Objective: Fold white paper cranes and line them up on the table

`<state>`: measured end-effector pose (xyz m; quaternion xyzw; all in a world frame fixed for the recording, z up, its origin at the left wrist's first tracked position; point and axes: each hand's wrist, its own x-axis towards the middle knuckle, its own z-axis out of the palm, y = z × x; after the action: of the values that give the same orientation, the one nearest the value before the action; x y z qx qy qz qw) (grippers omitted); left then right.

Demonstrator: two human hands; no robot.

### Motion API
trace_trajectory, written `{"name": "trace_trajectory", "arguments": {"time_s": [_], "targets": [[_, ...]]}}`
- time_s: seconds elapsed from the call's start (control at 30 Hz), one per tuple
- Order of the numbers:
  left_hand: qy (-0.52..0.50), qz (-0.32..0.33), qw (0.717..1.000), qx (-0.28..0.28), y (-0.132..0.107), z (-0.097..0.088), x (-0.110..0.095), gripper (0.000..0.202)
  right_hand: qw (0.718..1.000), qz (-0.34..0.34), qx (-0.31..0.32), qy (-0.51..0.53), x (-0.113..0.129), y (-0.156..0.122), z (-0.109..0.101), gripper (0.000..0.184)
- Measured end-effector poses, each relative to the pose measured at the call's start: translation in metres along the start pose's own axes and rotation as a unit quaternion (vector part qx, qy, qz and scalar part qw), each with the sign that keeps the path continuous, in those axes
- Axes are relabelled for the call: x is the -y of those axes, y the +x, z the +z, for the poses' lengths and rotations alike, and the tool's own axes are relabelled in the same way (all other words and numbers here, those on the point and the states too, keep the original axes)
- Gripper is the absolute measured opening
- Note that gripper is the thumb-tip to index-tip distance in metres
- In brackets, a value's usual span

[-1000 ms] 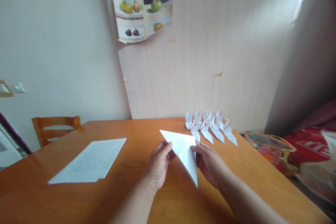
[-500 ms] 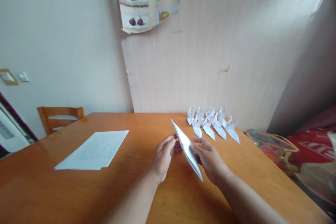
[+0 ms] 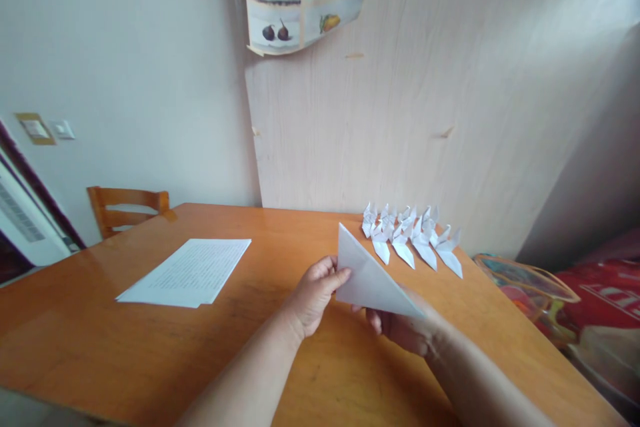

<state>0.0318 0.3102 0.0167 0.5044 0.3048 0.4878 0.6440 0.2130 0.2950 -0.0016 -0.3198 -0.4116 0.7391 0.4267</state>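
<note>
A white sheet of paper [image 3: 370,277], folded into a triangle, is held up above the table in front of me. My left hand [image 3: 317,293] pinches its left edge, thumb on the near face and fingers behind. Behind the paper's lower right side is my right hand [image 3: 400,330], its curled fingers showing below the lower edge and its thumb hidden. Past the paper, several white origami cranes [image 3: 425,240] stand in two rows at the table's far right.
A stack of printed paper sheets [image 3: 187,273] lies on the left of the wooden table [image 3: 130,360]. Beyond the left edge is a wooden chair [image 3: 130,199]. Off the right edge are a basket [image 3: 525,277] and a red bag [image 3: 600,293]. A fruit poster [image 3: 303,3] hangs on the wall.
The folded paper has turned from nearly edge-on to show its broad triangular face. My right hand has shifted behind and below it. The camera view has swung slightly left.
</note>
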Motion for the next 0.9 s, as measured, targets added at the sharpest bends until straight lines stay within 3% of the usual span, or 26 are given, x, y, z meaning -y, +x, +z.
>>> {"name": "trace_trajectory", "arguments": {"time_s": [0.07,0.27,0.37,0.57,0.7,0.9], "targets": [[-0.027,-0.015,0.999,0.012,0.001,-0.002,0.002,0.03,1.0,0.006,0.0,-0.011,0.001,0.0,-0.002,0.028],[-0.058,-0.005,0.998,-0.021,0.001,-0.002,0.0,0.03,0.998,-0.011,-0.063,0.02,0.016,0.003,-0.001,0.016],[-0.068,-0.017,0.997,-0.023,0.0,-0.001,-0.002,0.033,0.997,-0.006,-0.055,0.048,0.023,0.002,0.001,0.028],[-0.078,-0.029,0.996,-0.025,0.003,-0.003,0.002,0.034,0.999,-0.007,-0.034,0.027,0.025,-0.002,0.007,0.034],[-0.097,-0.045,0.993,-0.048,0.006,-0.007,0.007,0.032,0.999,-0.017,-0.046,0.016,0.022,-0.003,0.011,0.029],[-0.131,-0.056,0.988,-0.063,0.009,-0.008,0.01,0.019,0.998,-0.049,-0.015,0.034,0.014,-0.002,0.013,0.025]]}}
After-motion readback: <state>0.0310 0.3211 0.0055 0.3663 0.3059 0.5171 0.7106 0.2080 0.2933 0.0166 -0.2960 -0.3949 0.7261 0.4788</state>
